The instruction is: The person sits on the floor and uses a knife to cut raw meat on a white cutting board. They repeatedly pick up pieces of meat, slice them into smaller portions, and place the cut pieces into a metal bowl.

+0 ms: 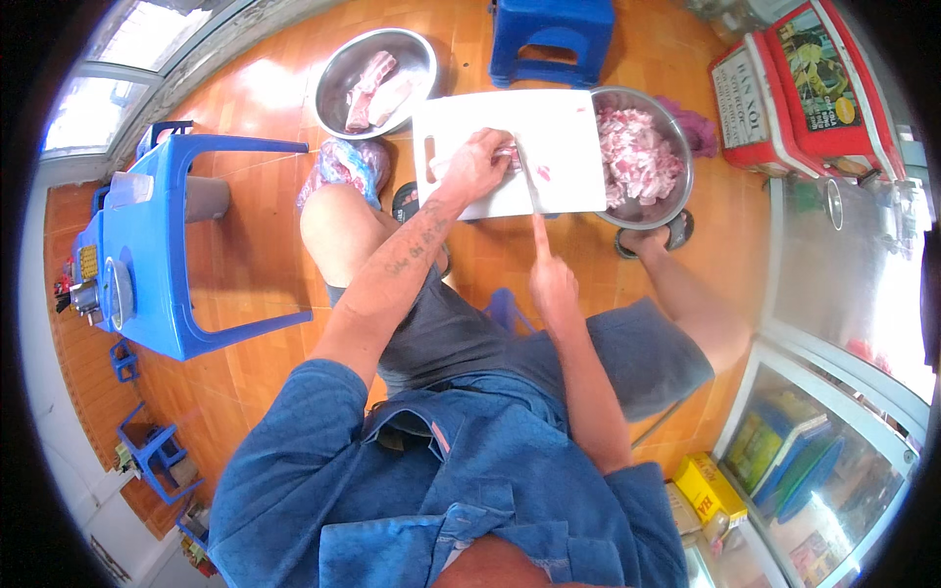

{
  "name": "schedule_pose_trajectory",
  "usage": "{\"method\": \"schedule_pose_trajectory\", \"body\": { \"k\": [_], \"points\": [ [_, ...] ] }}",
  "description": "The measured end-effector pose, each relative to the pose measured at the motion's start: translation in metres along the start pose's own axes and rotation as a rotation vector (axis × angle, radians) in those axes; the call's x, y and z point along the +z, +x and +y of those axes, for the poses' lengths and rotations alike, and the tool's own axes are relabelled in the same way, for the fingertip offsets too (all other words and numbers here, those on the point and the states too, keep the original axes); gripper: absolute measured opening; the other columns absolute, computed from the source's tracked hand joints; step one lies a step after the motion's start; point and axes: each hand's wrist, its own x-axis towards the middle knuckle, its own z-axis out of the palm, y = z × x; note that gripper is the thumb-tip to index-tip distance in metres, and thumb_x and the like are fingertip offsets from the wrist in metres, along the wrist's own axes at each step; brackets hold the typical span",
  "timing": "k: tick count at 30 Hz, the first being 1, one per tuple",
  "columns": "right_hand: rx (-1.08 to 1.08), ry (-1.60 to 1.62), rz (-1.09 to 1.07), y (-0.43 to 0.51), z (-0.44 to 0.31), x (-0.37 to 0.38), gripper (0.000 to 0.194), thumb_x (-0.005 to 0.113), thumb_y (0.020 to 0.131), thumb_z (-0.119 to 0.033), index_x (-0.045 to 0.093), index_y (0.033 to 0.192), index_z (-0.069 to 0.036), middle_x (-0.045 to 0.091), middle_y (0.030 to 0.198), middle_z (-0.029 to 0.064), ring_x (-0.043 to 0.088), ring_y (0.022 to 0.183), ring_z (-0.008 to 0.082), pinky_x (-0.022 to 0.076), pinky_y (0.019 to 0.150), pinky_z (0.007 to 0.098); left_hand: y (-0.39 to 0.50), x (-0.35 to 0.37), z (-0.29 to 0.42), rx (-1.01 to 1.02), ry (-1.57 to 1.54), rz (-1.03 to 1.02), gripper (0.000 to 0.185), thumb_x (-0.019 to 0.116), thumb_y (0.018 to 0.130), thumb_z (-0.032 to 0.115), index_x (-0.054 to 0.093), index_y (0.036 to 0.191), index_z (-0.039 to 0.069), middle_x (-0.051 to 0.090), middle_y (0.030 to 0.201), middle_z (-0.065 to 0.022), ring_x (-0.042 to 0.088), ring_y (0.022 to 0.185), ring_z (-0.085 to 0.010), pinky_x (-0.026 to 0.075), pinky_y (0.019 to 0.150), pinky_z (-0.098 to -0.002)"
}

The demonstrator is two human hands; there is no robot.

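Observation:
A white cutting board [470,117] lies before me at knee height. My left hand [481,162] presses down on a piece of raw meat [512,156] on the board, its fingers curled and hiding most of it. In my right hand [553,283] is a knife [528,176], gripped by the handle with the forefinger stretched along it. The blade lies across the board, right beside the left fingertips. A small scrap of meat [542,173] rests just right of the blade.
Right of the board, partly under its edge, a steel bowl [685,192] holds cut meat [638,158]. Another steel bowl [327,92] at upper left holds larger pieces [392,97]. A plastic bag [345,165] sits by my knee. Blue stools [551,37] and a blue table [165,242] stand around.

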Motion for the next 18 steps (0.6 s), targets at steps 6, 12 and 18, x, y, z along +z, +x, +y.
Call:
{"method": "schedule_pose_trajectory", "body": {
  "k": [6,12,18],
  "points": [
    [-0.002,0.166,0.110,0.007,-0.001,-0.022,0.090,0.054,0.101,-0.001,0.015,0.177,-0.027,0.071,0.092,0.0295,0.072,0.084,0.0495,0.0552,0.079,0.0626,0.004,-0.003,-0.005,0.101,0.028,-0.062,0.017,0.072,0.093,0.007,0.073,0.109,0.003,0.071,0.110,-0.0166,0.073,0.098,-0.0378,0.061,0.087,-0.0446],
    [-0.082,0.026,0.093,-0.001,-0.008,-0.023,0.085,0.056,0.106,-0.007,0.016,0.176,-0.031,0.070,0.089,0.0301,0.071,0.085,0.0488,0.0549,0.083,0.0617,-0.001,-0.003,-0.003,0.023,0.003,-0.070,0.019,0.074,0.091,0.006,0.072,0.109,0.001,0.072,0.110,-0.0175,0.074,0.098,-0.0377,0.061,0.087,-0.0455],
    [-0.058,0.050,0.018,0.006,-0.010,-0.018,0.086,0.054,0.105,-0.006,0.015,0.176,-0.032,0.070,0.090,0.0316,0.071,0.087,0.0501,0.0542,0.084,0.0625,0.003,-0.005,-0.008,0.077,0.017,-0.101,0.023,0.073,0.089,0.004,0.072,0.111,0.000,0.072,0.111,-0.0195,0.073,0.102,-0.0410,0.060,0.090,-0.0475]
  ]
}}
